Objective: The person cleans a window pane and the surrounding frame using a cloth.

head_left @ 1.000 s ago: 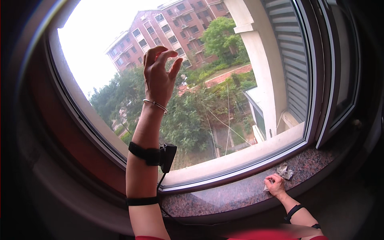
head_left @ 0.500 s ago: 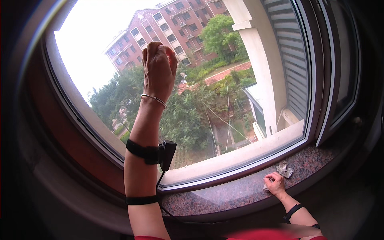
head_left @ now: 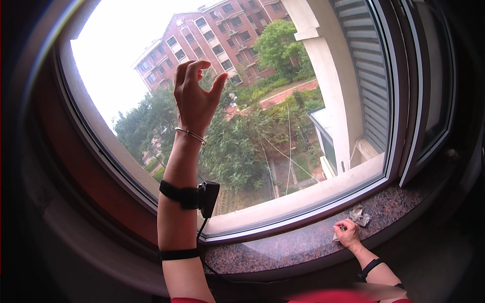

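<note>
My left hand (head_left: 196,91) is raised in front of the window (head_left: 262,166). Its fingers are curved, the thumb stands apart from them, and nothing shows in the gap. Low on the right, my right hand (head_left: 348,234) rests on the speckled stone sill (head_left: 283,252) with its fingers closed. A whitish scrap (head_left: 335,236) pokes out beneath those fingers; whether it is paper or cloth I cannot tell. Just beyond that hand lies a crumpled grey-white wad (head_left: 360,216), apparently paper.
A dark-framed window sash (head_left: 429,101) is swung inward on the right. The sill curves below the window frame (head_left: 303,214). From a black box (head_left: 209,199) strapped to my left forearm a cable runs down. Outside are trees and a brick building.
My left hand has opened from a closed pinch, the thumb parting from the fingers, and has sunk slightly. My right hand and the crumpled wad have stayed in place.
</note>
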The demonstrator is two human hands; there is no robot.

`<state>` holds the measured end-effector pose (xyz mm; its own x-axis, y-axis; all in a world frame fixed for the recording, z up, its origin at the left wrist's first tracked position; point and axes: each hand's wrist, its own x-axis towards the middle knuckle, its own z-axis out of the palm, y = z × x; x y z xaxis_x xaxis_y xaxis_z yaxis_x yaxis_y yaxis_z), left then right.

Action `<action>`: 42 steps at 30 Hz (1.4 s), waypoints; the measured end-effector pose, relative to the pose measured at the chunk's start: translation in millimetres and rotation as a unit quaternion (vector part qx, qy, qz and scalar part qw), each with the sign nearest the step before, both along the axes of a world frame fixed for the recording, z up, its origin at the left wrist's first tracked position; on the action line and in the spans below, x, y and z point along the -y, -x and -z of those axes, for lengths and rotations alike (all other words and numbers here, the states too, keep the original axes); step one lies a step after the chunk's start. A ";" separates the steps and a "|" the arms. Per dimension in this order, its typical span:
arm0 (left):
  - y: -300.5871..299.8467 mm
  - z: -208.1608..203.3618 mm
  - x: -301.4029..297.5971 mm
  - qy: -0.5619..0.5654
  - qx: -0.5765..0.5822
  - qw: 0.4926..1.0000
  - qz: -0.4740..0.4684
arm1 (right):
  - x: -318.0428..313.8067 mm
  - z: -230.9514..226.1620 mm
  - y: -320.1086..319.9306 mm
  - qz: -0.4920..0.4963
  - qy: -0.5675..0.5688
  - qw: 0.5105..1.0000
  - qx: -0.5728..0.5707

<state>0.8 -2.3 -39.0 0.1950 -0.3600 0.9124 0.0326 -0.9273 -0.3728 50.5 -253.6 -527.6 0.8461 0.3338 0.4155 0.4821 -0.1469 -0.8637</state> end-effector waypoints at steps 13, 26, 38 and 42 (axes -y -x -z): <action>-5.5 -5.5 -2.6 -0.010 -0.004 1.000 -0.005 | 0.3 4.7 -1.8 0.000 -0.006 1.000 0.005; -0.5 -16.7 -9.8 0.077 0.034 0.996 0.013 | 0.6 0.2 -0.1 0.002 -0.008 1.000 0.001; 17.2 -26.0 -4.9 0.038 0.161 0.972 0.168 | -0.8 7.4 -2.5 -0.002 -0.011 1.000 0.018; 24.8 -25.4 3.8 0.088 0.049 0.976 0.195 | -1.1 7.2 -1.9 -0.004 -0.013 1.000 0.020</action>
